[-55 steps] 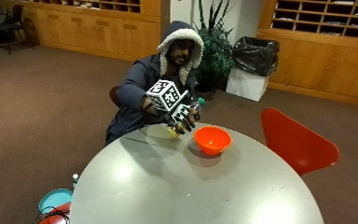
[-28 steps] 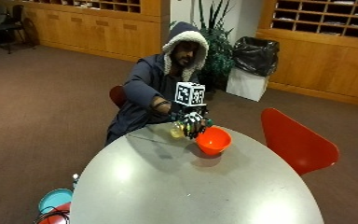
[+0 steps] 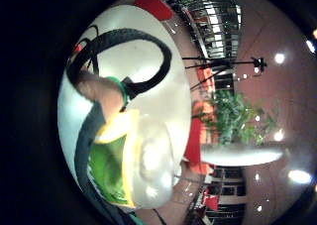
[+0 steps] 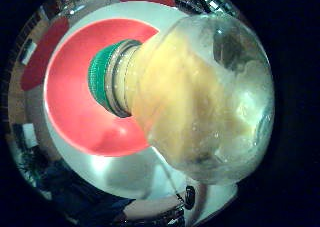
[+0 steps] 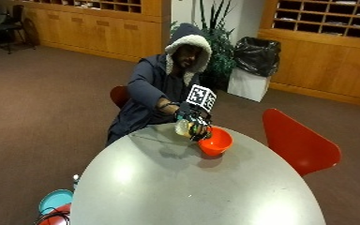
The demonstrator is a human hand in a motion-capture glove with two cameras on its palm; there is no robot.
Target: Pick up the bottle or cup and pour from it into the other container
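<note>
Gloved right hand (image 5: 194, 123) tipped bottle (image 5: 183, 127) further, neck now over orange bowl (image 5: 215, 141).

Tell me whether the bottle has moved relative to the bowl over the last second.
Yes. The bottle, in the right hand, has swung toward the bowl; its neck is now over it.

My outside camera looks down from across the round grey table (image 5: 186, 187) toward the seated person. My thumb-side palm camera sits close against the clear green-capped bottle of yellow liquid (image 4: 200, 92), facing the orange plastic bowl (image 4: 75, 102); both views share that bowl.
</note>
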